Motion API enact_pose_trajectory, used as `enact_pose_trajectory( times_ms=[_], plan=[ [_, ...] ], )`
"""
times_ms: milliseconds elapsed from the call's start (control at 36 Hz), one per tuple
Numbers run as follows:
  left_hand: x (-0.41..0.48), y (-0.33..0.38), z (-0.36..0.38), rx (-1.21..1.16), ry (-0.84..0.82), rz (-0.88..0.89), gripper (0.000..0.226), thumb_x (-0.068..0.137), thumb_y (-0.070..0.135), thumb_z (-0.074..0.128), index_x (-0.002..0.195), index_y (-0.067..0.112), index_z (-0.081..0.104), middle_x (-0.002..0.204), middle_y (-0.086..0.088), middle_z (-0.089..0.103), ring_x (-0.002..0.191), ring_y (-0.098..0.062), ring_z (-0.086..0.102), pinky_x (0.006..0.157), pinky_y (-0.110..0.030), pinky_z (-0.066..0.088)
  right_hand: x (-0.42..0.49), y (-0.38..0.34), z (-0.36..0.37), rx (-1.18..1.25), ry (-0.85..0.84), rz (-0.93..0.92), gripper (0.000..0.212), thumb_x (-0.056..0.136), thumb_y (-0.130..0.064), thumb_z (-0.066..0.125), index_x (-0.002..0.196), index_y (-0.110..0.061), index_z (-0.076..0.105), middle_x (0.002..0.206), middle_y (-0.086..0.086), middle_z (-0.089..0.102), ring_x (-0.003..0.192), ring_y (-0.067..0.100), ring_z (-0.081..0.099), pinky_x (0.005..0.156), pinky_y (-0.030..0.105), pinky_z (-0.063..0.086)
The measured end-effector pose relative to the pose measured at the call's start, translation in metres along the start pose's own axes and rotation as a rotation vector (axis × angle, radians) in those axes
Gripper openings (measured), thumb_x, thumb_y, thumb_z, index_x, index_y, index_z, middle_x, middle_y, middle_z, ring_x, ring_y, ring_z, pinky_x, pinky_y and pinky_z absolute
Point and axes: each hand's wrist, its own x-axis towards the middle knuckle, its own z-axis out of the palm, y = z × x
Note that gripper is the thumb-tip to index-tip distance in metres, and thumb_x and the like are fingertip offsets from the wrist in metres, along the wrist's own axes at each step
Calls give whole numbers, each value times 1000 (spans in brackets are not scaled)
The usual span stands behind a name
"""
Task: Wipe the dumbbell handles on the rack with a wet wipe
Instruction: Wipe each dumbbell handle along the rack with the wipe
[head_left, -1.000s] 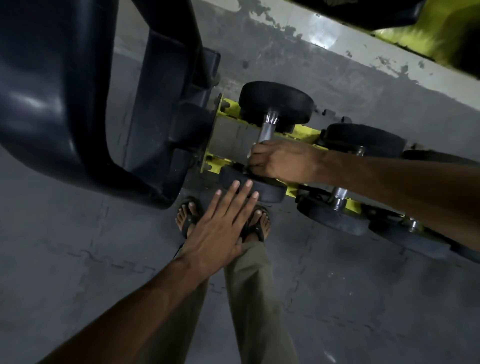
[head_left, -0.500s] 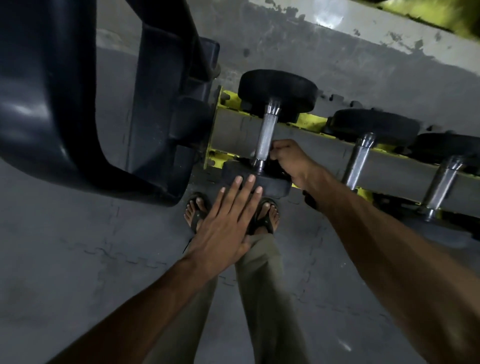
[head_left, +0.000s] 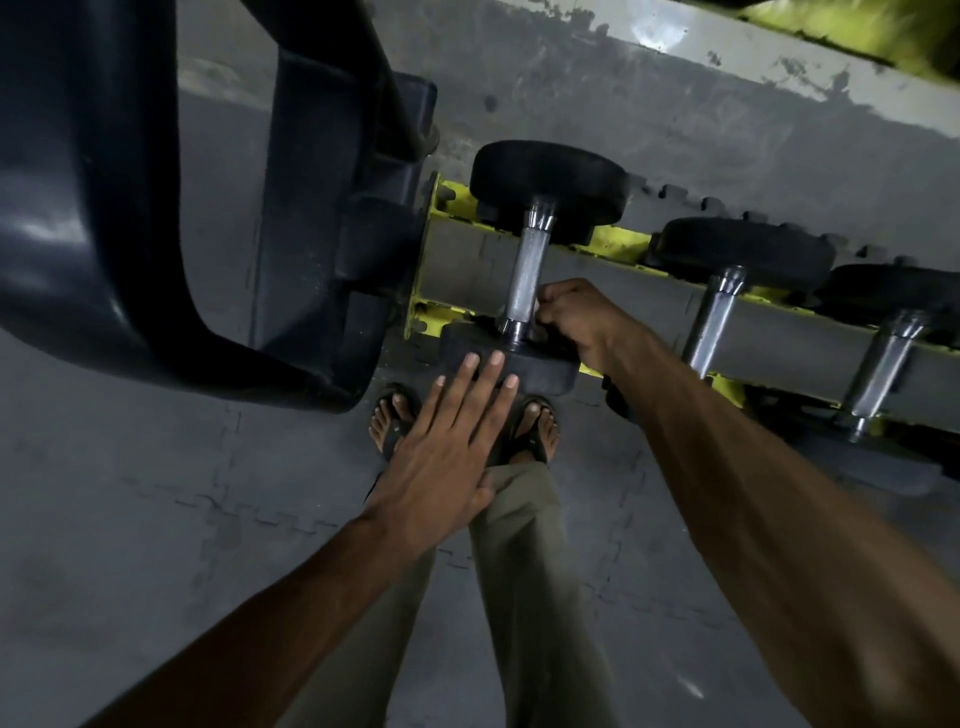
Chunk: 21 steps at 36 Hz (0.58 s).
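Observation:
The leftmost dumbbell has a knurled steel handle (head_left: 525, 270) between two black heads and lies across the yellow rack (head_left: 618, 244). My right hand (head_left: 571, 317) is curled against the right side of the handle's lower end, fingers closed at the bar. No wet wipe shows; if one is in that fist, it is hidden. My left hand (head_left: 447, 447) is flat with straight fingers, and its fingertips touch the dumbbell's near black head (head_left: 545, 371). Two more steel handles (head_left: 711, 322) (head_left: 883, 364) lie to the right on the same rack.
A large dark machine frame (head_left: 130, 208) fills the upper left, close beside the rack's left end. My sandalled feet (head_left: 535, 426) stand on the grey tiled floor (head_left: 156, 519) just below the rack. A grey wall (head_left: 675, 119) runs behind the dumbbells.
My right hand slid down the first handle from a full grip over its middle to its lower end. My left hand moved forward until its fingertips reached the near black head.

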Motion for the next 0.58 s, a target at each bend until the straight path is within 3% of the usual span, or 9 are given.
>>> enact_pose_trajectory(
  times_ms=[139,222,278,361,444,528,583],
  plan=[
    [1,-1,-1,3,-14,8,118,87,47,68,165,7,-9,172,-19,-19,160,-37,-10,129,-53,16,-13,21,-3,-90,108,-86,14,86,9,63,94,4,73,87,15,70,79,24,64,74,34,53],
    [1,0,-1,7,-19,3,118,87,47,69,165,6,-9,172,-20,-19,160,-38,-10,129,-53,16,-33,26,-1,-214,168,-277,15,85,4,73,97,-5,75,95,9,76,88,17,70,82,29,56],
    [1,0,-1,6,-16,-1,120,85,47,70,166,6,-8,172,-20,-18,160,-38,-10,130,-52,14,-42,22,3,-443,136,-512,20,85,3,69,95,-12,78,94,3,77,89,14,72,80,27,56],
    [1,0,-1,19,-14,1,122,85,48,71,165,7,-10,172,-19,-19,160,-37,-11,130,-52,14,-46,5,-1,-886,67,-729,27,87,-14,52,96,-24,76,98,0,77,91,22,72,76,38,59],
    [1,-2,1,28,-1,13,120,86,47,70,165,7,-12,172,-19,-19,160,-37,-11,130,-53,14,-43,-5,-10,-1298,-43,-969,29,88,-24,45,101,-21,72,98,4,72,92,29,69,72,40,57],
    [1,-4,2,45,0,19,116,90,45,67,164,7,-14,172,-19,-20,160,-37,-11,129,-53,16,-36,-15,-27,-1460,29,-1220,28,90,-15,46,104,-15,70,103,6,71,99,31,68,87,37,52],
    [1,-3,3,50,-3,17,114,92,46,64,164,6,-15,171,-20,-22,160,-37,-13,129,-54,15,-27,-19,-32,-1464,161,-1229,31,91,-8,46,111,-11,69,113,9,71,105,31,67,97,42,52]
  ],
)
